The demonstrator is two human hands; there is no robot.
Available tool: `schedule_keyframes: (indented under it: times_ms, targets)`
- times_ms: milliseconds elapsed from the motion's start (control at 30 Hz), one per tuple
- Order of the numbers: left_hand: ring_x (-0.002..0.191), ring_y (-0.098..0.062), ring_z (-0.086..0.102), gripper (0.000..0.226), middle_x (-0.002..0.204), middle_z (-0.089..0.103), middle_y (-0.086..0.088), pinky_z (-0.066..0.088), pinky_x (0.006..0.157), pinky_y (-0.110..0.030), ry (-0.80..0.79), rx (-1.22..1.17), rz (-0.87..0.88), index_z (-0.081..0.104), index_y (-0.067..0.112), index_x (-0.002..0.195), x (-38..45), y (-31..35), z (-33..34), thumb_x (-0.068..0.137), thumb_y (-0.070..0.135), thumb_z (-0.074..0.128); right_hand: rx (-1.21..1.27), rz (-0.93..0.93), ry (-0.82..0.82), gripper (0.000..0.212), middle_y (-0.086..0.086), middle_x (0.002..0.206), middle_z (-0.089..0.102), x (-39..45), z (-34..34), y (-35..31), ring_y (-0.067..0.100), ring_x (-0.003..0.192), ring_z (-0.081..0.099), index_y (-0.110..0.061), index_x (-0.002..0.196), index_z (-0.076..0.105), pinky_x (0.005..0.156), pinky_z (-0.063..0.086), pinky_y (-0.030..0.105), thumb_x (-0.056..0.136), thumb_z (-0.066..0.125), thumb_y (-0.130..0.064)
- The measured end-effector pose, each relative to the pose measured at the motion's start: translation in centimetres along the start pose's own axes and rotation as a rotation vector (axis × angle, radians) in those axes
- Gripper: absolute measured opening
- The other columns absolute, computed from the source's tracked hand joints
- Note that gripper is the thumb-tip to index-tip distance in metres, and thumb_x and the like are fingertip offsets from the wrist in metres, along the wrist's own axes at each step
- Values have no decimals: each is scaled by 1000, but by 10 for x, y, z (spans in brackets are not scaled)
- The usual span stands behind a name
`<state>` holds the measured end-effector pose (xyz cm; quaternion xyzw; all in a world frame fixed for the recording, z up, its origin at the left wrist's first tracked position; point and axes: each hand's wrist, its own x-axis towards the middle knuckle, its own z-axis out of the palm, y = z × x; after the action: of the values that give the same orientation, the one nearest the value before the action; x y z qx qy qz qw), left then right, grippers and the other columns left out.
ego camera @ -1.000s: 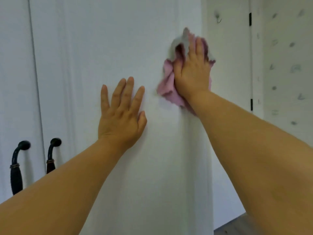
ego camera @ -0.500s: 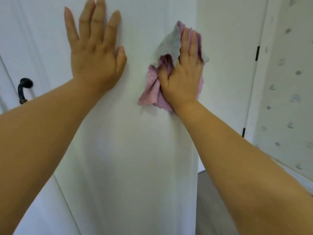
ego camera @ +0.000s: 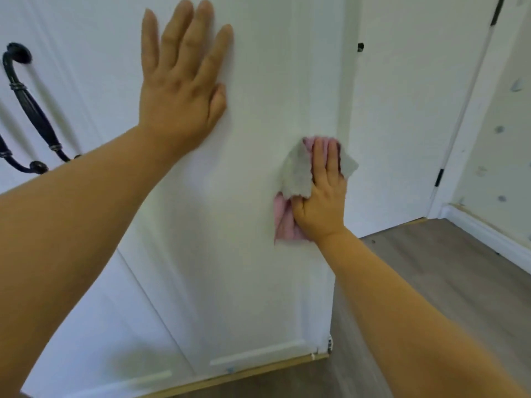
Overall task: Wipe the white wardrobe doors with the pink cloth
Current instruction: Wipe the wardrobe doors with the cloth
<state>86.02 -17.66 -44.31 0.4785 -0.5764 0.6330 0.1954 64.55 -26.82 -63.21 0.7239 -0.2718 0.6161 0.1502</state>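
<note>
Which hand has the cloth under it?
The right hand does. It presses the pink cloth against the wardrobe door near its right edge. The left hand lies flat on bare door, higher up.

1. Two hands: the left hand [ego camera: 181, 90] and the right hand [ego camera: 321, 202].
2. One pink cloth [ego camera: 296, 179] (its grey side also shows).
3. Two black handles: one whole handle [ego camera: 31, 107], a second handle [ego camera: 17, 163] partly cut off.
4. Two wardrobe doors: right door [ego camera: 258, 268], left door [ego camera: 86, 326].
</note>
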Motion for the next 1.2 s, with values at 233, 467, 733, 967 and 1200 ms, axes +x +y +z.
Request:
schedule_keyframes:
  times_ms: [233,467,733,967,1200]
  targets:
    - [144,-42,34,54,154,37,-22,22,116,-64,82,-56,-29,40,9,151,2,4,5,101,30,43,-122,240,207,82,19,160,32,125,9,-65,36,150,27,4,152,32,118,17,62,87,52,-42]
    - [146,-38,32,49,156,36,-19,19,119,-59,126,-168,-29,40,11,151,2,4,5,106,28,36,-139,-18,-27,81,10,163,26,35,41,-92,26,155,10,-8,156,29,119,19,41,89,63,-39]
    - [140,-32,41,42,145,51,-16,15,121,-60,95,-357,0,57,5,133,-27,-5,-12,98,24,43,-288,-76,-17,85,9,164,12,16,35,-69,33,154,5,-18,161,9,116,23,50,94,41,-60]
    - [139,-32,44,37,144,53,-17,19,118,-62,157,-355,-58,61,4,128,-116,-12,-12,94,8,46,-374,291,47,84,22,152,44,37,47,-74,36,149,26,-3,137,59,124,1,52,98,14,-63]
    - [119,-35,62,25,122,67,-20,37,112,-58,281,-351,-163,71,-2,108,-198,-29,-20,103,6,49,-270,156,87,88,14,166,18,44,88,-188,29,155,10,-4,158,23,123,-4,39,94,28,-64]
